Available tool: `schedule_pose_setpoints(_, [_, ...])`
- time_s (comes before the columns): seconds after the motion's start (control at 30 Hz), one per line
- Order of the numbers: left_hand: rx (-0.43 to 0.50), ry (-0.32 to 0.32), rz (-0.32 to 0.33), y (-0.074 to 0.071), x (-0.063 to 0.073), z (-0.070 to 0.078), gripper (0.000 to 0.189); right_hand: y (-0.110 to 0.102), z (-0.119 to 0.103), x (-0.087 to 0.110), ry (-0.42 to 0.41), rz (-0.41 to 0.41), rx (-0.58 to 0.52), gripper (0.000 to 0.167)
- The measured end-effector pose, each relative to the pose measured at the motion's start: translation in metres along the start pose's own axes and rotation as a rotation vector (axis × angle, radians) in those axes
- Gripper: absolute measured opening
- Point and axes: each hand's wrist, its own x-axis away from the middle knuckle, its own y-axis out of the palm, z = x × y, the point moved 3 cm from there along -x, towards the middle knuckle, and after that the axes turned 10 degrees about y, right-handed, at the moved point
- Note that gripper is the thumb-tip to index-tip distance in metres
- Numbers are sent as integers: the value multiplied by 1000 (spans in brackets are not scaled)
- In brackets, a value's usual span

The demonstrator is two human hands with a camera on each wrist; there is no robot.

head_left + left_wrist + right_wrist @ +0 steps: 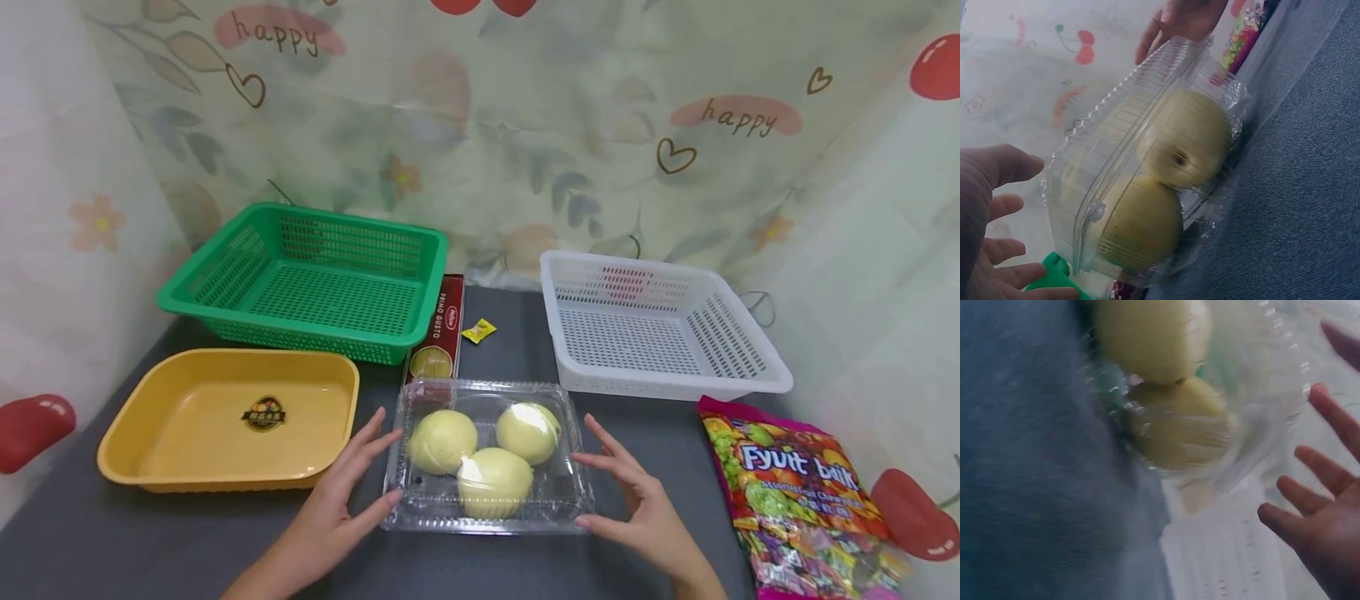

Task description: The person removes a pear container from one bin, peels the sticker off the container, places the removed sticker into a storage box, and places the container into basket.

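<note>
A clear plastic clamshell box (487,525) stands on the dark table between my two hands, its lid down. Inside lie three round, pale yellow fruits (495,482), like apples or pears. My left hand (337,500) is beside the box's left side, fingers spread and fingertips right at the edge. On the opposite side, my right hand (633,504) holds its fingers apart, thumb near the front right corner. In the left wrist view a gap shows between the left fingers and the box (1100,181). The right wrist view is blurred, with the right hand's fingers (1322,469) spread.
Behind on the left are a green basket (300,329) and a yellow tray (187,483). A white basket (667,379) stands back right, a candy bag (802,492) front right. A dark red box (450,312) and a small yellow wrapped candy (478,331) lie behind the clamshell.
</note>
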Motion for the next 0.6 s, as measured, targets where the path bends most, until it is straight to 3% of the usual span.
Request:
schedule_pose_setpoints(0.1, [49,-27,-9,2,0,-3,57,3,7,2,-26,-6,29,62])
schedule_pose_setpoints(0.23, [97,-46,-15,5,0,-5,55,6,13,3,-36,-9,-23,61])
schedule_pose_setpoints(0.6, [118,-49,-26,11,3,-4,47,18,23,4,-14,51,-3,54])
